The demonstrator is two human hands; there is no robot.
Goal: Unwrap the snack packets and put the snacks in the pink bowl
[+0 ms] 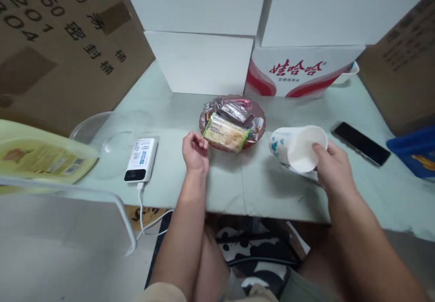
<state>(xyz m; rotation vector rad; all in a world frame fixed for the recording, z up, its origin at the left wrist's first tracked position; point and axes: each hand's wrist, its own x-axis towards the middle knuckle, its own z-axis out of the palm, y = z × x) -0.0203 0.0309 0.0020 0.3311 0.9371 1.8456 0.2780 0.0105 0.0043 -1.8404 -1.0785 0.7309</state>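
My right hand grips a white paper cup with blue marks by its rim, thumb at the lip. The cup lies tilted over the table, its wide mouth turned towards me, and no contents show in it. My left hand rests at the left edge of a reddish scalloped plate, fingers curled in with nothing visible in them. Wrapped snacks fill that plate. In front lies a pack with a green edge, and behind it a dark shiny wrapper.
A white power bank with a cable lies left, near a clear plastic lid and a yellow bottle. On the right are a black phone and a blue packet. White boxes and cardboard wall the table.
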